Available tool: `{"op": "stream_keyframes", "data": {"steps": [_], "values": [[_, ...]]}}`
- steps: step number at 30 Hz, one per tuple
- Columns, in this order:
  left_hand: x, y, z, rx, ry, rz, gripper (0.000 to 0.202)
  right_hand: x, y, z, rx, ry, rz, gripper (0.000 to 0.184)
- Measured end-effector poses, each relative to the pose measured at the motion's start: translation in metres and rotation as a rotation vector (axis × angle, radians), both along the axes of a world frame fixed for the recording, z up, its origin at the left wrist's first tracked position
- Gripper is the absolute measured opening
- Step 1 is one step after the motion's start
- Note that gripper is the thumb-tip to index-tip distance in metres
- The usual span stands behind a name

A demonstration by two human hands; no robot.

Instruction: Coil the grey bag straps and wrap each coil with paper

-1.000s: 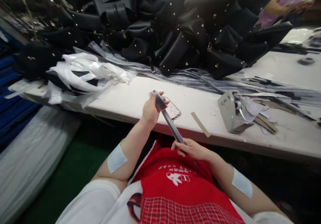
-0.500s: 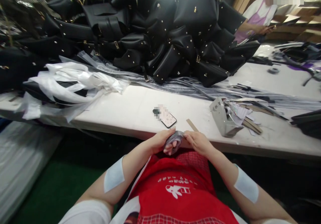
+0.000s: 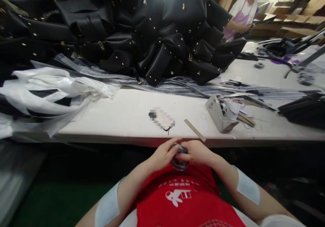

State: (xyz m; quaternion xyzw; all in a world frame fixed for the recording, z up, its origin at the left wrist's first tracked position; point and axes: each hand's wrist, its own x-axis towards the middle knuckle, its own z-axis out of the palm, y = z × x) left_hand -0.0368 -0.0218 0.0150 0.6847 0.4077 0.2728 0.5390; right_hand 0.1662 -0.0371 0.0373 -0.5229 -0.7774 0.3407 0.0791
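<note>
My left hand (image 3: 164, 156) and my right hand (image 3: 196, 151) meet in front of my red apron, just below the near edge of the white table (image 3: 122, 115). Between them they grip a rolled-up bundle of clear plastic strip (image 3: 179, 159), coiled into a dark grey loop. Both sets of fingers are curled round it. A phone (image 3: 161, 118) lies on the table directly beyond my hands, with a flat tan strip (image 3: 194, 130) to its right.
A large heap of black studded handbags (image 3: 157, 34) fills the far side of the table. White plastic bags (image 3: 50, 88) lie at the left, a grey box of paper scraps (image 3: 220, 113) at the right. Another person (image 3: 241, 13) stands at the far right.
The strip, held stretched out between raised left hand and low right hand, is now rolled into a small coil. Both hands have come together and dropped below the table edge.
</note>
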Motion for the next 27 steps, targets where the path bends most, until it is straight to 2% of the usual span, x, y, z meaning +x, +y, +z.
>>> {"op": "stream_keyframes", "data": {"steps": [2,5,7,9,11,14,17,24,27], "values": [[0.003,-0.017,0.0,0.081,0.112,-0.073,0.039,-0.004,-0.005,-0.008,-0.064,0.027,0.011,0.027],[0.002,-0.035,-0.006,0.057,0.185,-0.054,0.035,0.001,-0.008,-0.02,-0.15,0.202,-0.019,0.029],[-0.004,-0.039,-0.012,-0.031,0.17,-0.024,0.031,0.014,-0.003,-0.028,-0.005,0.182,-0.181,0.028],[-0.01,-0.037,-0.017,-0.12,0.14,0.013,0.03,0.029,0.005,-0.035,0.278,-0.007,-0.397,0.026],[-0.015,-0.033,-0.019,-0.17,0.123,0.029,0.029,0.04,0.015,-0.042,0.475,-0.258,-0.493,0.026],[-0.016,-0.028,-0.02,-0.179,0.119,0.051,0.033,0.047,0.025,-0.051,0.516,-0.525,-0.433,0.017],[-0.014,-0.027,-0.022,-0.17,0.12,0.075,0.036,0.049,0.034,-0.053,0.5,-0.621,-0.382,0.02],[-0.014,-0.025,-0.025,-0.172,0.099,0.092,0.036,0.063,0.046,-0.048,0.503,-0.596,-0.453,0.027],[-0.013,-0.023,-0.024,-0.168,0.097,0.091,0.037,0.063,0.047,-0.048,0.552,-0.543,-0.506,0.026]]}}
